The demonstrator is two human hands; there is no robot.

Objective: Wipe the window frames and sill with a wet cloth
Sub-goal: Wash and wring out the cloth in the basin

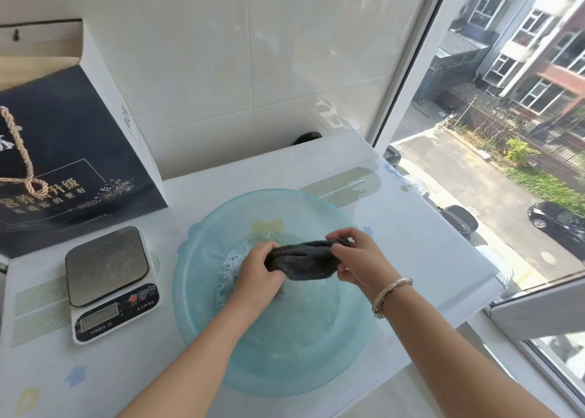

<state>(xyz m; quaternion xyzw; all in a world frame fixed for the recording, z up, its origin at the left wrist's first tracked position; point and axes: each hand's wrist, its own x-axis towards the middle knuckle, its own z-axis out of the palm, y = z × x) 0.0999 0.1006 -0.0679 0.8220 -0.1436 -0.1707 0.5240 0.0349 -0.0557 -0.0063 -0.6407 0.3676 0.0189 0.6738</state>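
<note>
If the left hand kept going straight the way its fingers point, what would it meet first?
The left hand points right along the dark cloth it grips, so it would probably meet the right hand at the other end first.

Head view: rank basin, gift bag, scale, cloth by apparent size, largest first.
1. basin and gift bag: look alike in extent, and the bag is cropped at the left edge, so unranked.
2. scale
3. cloth, bunched between left hand and right hand.
</note>
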